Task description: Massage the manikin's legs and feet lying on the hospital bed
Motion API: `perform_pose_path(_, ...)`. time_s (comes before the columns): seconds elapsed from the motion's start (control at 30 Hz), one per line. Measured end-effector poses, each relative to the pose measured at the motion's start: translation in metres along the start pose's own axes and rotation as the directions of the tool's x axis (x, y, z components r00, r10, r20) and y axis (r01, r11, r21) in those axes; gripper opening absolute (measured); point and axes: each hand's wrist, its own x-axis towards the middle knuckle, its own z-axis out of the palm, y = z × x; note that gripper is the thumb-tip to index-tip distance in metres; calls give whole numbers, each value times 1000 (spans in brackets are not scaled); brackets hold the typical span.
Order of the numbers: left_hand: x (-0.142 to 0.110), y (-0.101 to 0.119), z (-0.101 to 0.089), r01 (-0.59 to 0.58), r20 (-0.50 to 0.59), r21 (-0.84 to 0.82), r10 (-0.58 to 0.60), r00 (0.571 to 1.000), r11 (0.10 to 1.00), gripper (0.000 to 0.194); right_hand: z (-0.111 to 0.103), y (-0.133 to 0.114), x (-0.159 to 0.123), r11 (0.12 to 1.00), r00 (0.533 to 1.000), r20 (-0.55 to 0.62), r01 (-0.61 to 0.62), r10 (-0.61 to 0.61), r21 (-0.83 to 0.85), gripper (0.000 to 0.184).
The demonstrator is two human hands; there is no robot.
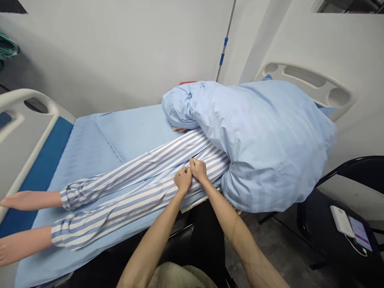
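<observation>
Our left hand (pixel 183 179) and right hand (pixel 198 169), fingers curled together, rest on trousers (pixel 153 194) near front edge of bed (pixel 144 120); whether clamping cloth, cannot tell. Quilt (pixel 264 140) heaped toward head edge, presumably leaving trousers reachable.

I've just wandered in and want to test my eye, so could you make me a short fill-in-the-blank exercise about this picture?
1. The left hand and the right hand are both closed into ______.
2. Beneath them, the trousers have a pattern of blue and white ______.
3. The bulky quilt is light ______ in colour.
4. A phone lies beside a white device on a chair coloured ______.

Missing words: fists; stripes; blue; black.
</observation>
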Motion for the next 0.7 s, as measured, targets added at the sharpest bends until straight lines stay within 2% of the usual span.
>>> perform_pose_path(0.07, 3, 8, -2, -30, 32, -25, 31, 999, 999, 37, 0, 3, 1, 996, 999, -45, 7, -3, 89, 46)
perform_pose_path(0.2, 8, 25, 1, -80, 8, -98, 81, 997, 992, 39, 2, 10, 3, 963, 987, -153, 4, 38, 268, 50)
perform_pose_path(0.33, 7, 26, 13, -93, -3, -31, 93, 996, 995, 35, 5, 11, 4, 948, 983, -168, -12, 69, 317, 51)
perform_pose_path(0.43, 7, 20, 18, -87, -8, 41, 87, 996, 995, 33, 1, 8, 5, 970, 992, -123, -9, 40, 244, 50)
perform_pose_path(0.5, 7, 18, 19, -80, 8, 69, 79, 997, 994, 32, -8, 6, 6, 991, 998, -68, 9, 0, 134, 47)
perform_pose_path(0.63, 6, 20, 19, -96, 48, 78, 93, 995, 992, 29, -31, 6, 10, 980, 989, 55, 147, -141, -134, 35)
perform_pose_path(0.7, 5, 21, 20, -94, 41, 86, 91, 995, 992, 30, -38, 10, 12, 968, 985, 78, 163, -151, -188, 35)
